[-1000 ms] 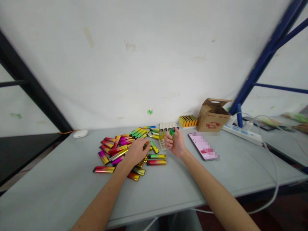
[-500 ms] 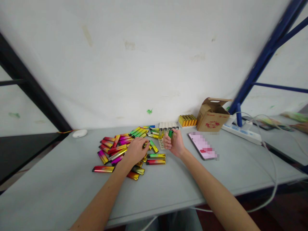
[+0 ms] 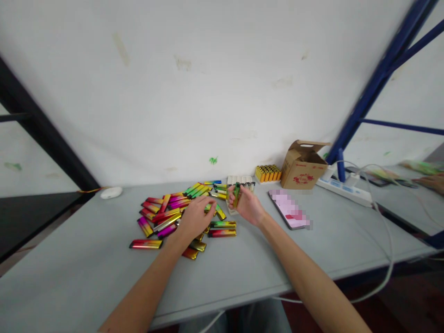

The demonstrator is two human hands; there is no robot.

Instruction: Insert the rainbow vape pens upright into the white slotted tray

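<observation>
A heap of shiny, multicoloured lighters [image 3: 169, 213] lies spread on the grey table [image 3: 86, 273]. My left hand [image 3: 196, 218] rests on the heap's right side, fingers closed round one lighter [image 3: 209, 209]. My right hand [image 3: 244, 206] is raised just right of the heap and pinches a green lighter [image 3: 236, 194] upright, in front of a pale slotted tray [image 3: 240, 181] that holds a few lighters.
A row of yellow lighters [image 3: 268, 173] stands by the wall beside an open cardboard box [image 3: 302, 165]. A phone [image 3: 289, 210] lies right of my right hand. A white power strip [image 3: 345, 190] with cables and a blue frame stand at right; another person's hand [image 3: 432, 182] shows at the far right edge. A small white object [image 3: 111, 192] lies at left.
My right hand has moved a little left with the green lighter, away from the tray. My left hand has stayed on the heap, fingers closing on a lighter.
</observation>
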